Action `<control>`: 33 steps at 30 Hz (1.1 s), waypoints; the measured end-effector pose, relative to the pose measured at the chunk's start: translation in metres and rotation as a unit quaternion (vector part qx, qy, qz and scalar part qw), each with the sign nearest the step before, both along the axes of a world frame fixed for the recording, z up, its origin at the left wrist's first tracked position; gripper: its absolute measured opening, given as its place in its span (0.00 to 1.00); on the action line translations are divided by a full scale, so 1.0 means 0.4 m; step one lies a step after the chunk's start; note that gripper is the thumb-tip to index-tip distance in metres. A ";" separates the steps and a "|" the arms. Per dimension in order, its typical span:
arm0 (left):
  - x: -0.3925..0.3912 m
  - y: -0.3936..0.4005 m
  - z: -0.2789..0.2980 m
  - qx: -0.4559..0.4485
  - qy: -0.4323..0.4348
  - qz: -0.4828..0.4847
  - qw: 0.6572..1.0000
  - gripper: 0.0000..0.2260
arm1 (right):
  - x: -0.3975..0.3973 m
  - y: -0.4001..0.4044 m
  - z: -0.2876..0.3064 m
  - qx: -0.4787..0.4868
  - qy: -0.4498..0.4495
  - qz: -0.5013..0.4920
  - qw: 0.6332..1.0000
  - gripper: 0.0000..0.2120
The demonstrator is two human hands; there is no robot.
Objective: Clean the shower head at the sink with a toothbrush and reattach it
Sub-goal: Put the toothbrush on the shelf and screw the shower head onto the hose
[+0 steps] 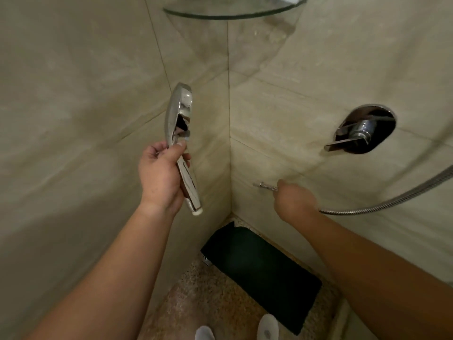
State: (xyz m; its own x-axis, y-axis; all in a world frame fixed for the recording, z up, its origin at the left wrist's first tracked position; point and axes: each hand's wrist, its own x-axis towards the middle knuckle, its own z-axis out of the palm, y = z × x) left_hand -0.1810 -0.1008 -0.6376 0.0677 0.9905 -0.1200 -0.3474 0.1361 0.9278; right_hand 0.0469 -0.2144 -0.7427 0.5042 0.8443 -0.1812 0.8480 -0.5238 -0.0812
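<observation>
Left hand [159, 175] grips the shower head [180, 133], detached; right hand [294, 201] grips the hose [382, 204] end below the tap [362, 130]. No legible writing.

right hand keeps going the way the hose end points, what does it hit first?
Likely the shower head handle, held by the left hand. The right hand aims the hose end leftward; the gap looks free, though depth is unclear; it could meet the wall corner instead.

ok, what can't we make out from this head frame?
- Spray face of the shower head: turned edge-on, nozzles and dirt unreadable.
- Hose: far end cut off by the right frame edge; the stretch inside the right hand is hidden by the fingers.
- Hose end fitting: too small to read thread or washer.
- Glass shelf: top cut off, contents unclear.
- Left hand covers part of the handle.
</observation>
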 end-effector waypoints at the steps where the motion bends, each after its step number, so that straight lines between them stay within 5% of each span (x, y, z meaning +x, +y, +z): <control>1: 0.002 0.004 0.001 0.001 -0.006 -0.006 1.000 0.09 | -0.009 0.001 0.017 0.039 0.026 -0.021 0.999 0.00; 8: 0.032 -0.005 0.049 0.003 -0.036 -0.001 0.999 0.11 | -0.022 -0.013 0.151 0.198 0.142 -0.076 0.967 0.14; 12: 0.061 -0.022 0.082 -0.007 -0.082 0.005 0.997 0.05 | -0.007 -0.031 0.218 0.284 0.187 -0.085 0.937 0.10; 16: 0.097 -0.049 0.105 -0.030 -0.120 0.046 0.991 0.05 | 0.007 -0.061 0.283 0.329 0.273 -0.021 0.904 0.18; 22: 0.133 -0.058 0.140 -0.064 -0.169 0.047 0.982 0.08 | 0.024 -0.114 0.323 0.335 0.272 0.094 0.897 0.09; 28: 0.163 -0.078 0.174 -0.073 -0.193 0.034 0.978 0.06 | -0.012 -0.125 0.320 0.380 0.520 0.024 0.765 0.15; 30: 0.166 -0.077 0.175 -0.078 -0.190 0.028 0.978 0.07 | -0.015 -0.126 0.309 0.379 0.509 0.005 0.772 0.17; 33: 0.167 -0.072 0.178 -0.081 -0.185 0.015 0.979 0.07 | -0.017 -0.136 0.315 0.404 0.375 0.060 0.832 0.09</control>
